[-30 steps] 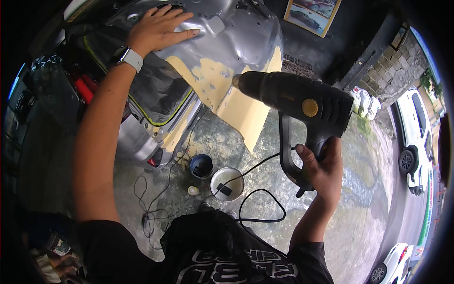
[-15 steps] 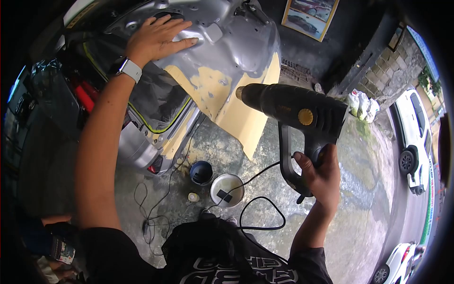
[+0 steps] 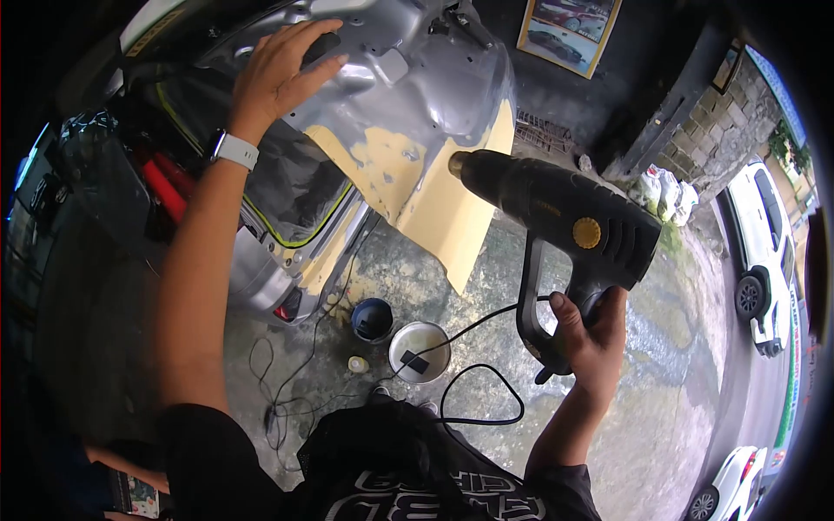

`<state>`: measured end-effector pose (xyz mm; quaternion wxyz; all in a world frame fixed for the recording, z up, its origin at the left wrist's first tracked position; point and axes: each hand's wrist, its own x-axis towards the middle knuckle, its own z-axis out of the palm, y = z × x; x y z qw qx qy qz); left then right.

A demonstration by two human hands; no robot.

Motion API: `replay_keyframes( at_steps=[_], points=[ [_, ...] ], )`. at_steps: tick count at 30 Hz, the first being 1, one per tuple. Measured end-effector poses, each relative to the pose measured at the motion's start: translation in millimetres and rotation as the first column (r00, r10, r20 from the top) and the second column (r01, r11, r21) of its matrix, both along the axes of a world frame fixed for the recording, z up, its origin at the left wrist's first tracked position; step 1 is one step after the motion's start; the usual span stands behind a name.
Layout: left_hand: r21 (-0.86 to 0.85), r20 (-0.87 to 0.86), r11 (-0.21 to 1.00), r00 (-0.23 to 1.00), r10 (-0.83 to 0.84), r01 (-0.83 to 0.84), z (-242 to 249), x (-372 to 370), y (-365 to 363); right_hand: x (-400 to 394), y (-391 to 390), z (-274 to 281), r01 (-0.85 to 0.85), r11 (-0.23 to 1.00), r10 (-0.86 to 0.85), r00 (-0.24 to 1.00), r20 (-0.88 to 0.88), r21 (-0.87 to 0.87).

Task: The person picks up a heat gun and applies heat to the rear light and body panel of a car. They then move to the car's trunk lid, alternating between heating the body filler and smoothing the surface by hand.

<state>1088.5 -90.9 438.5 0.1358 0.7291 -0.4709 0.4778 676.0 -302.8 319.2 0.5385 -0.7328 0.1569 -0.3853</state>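
Note:
A black heat gun (image 3: pixel 556 204) with a yellow dial is gripped by its handle in my right hand (image 3: pixel 591 343). Its nozzle points left toward the yellow filler (image 3: pixel 395 161) that covers the lower part of a raised grey tailgate (image 3: pixel 434 95). At the upper left, my left hand (image 3: pixel 282 74) is open over the tailgate's bare metal, fingers stretched out and the thumb apart. That wrist wears a watch with a light band (image 3: pixel 236 151). From the heat gun a black cord (image 3: pixel 473 330) runs down and loops on the floor.
Below the tailgate gapes the car's open rear (image 3: pixel 291 191). A dark bucket (image 3: pixel 373 319), a pale basin (image 3: pixel 420 352) and a small container (image 3: pixel 357 365) stand on the concrete floor. Cables lie about. Another person's arm (image 3: pixel 130 467) shows at lower left; white cars (image 3: pixel 754 234) are at right.
My left hand has tilted up, its fingers now angled off the panel rather than lying flat. The heat gun has shifted slightly right and down, its nozzle farther right.

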Motion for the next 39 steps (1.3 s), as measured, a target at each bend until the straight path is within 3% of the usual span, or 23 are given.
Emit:
replay_keyframes(
  at_steps=[1,2,3,4,5,6,8,10,12,17,21,23,29,33,39],
  points=[
    [-0.002,0.004,1.0,1.0,-0.001,0.001,-3.3,-5.9,4.4,-3.9,-0.9,-3.3,0.022,0.999,-0.022,1.0,-0.012,-0.024],
    [-0.218,-0.037,0.951,0.972,-0.233,0.22,-9.1,-20.4,10.7,-7.1,-0.1,-4.2,0.046,0.998,-0.047,0.999,-0.018,-0.048],
    [-0.423,-0.023,0.809,0.888,-0.459,0.408,-14.8,-37.5,16.4,-11.0,3.5,-1.5,0.032,0.999,-0.032,0.999,0.02,0.024],
    [-0.419,0.076,0.813,0.908,-0.412,0.404,-25.5,-62.1,21.2,-14.1,3.0,-1.9,0.04,0.999,-0.041,0.999,0.033,0.024],
    [-0.373,0.054,0.878,0.952,-0.301,0.299,-42.6,-93.8,30.1,-18.7,0.8,-4.3,0.066,0.997,-0.067,0.996,0.051,0.03],
    [-0.333,0.008,0.887,0.942,-0.336,0.319,-63.6,-116.9,31.7,-24.3,-0.6,-8.6,0.092,0.995,-0.094,0.994,0.061,0.043],
    [-0.103,-0.286,0.95,0.907,-0.311,0.293,-106.5,-146.7,34.9,-33.2,1.6,-10.8,0.115,0.987,-0.114,0.993,-0.017,0.108],
    [-0.045,-0.327,0.951,0.895,-0.304,0.306,-136.8,-147.6,22.8,-29.9,6.0,-11.0,0.248,0.968,-0.249,0.962,0.108,0.027],
    [0.017,-0.36,0.95,0.889,-0.284,0.311,-148.2,-147.1,17.4,-40.9,1.6,-16.4,0.241,0.97,-0.243,0.964,0.109,0.037],
    [0.252,-0.273,0.965,0.962,-0.006,0.078,-144.6,-149.0,-0.2,-59.0,-29.9,-25.5,0.183,0.978,-0.189,0.981,0.047,0.095],
    [0.246,-0.242,0.969,0.969,0.051,0.01,-150.9,-156.3,-14.2,-63.4,-65.1,-31.5,0.127,0.982,-0.134,0.99,0.042,0.137],
    [0.262,-0.332,0.963,0.931,0.153,-0.065,-150.1,-159.9,-17.6,-63.6,-81.5,-33.8,0.08,0.985,-0.092,0.993,0.076,0.154],
    [0.32,-0.364,0.934,0.889,0.276,-0.159,-141.5,-173.2,-30.6,-57.6,-122.0,-37.8,-0.002,0.982,-0.014,0.996,0.085,0.189],
    [0.34,-0.366,0.922,0.877,0.31,-0.184,-135.7,-173.4,-38.4,-53.1,-133.5,-38.8,-0.102,0.957,0.083,0.993,0.08,0.273],
    [0.362,-0.321,0.908,0.887,0.332,-0.209,-137.8,-176.1,-38.3,-50.3,-143.5,-46.3,-0.232,0.946,0.23,0.973,0.035,0.225]
  ],
)
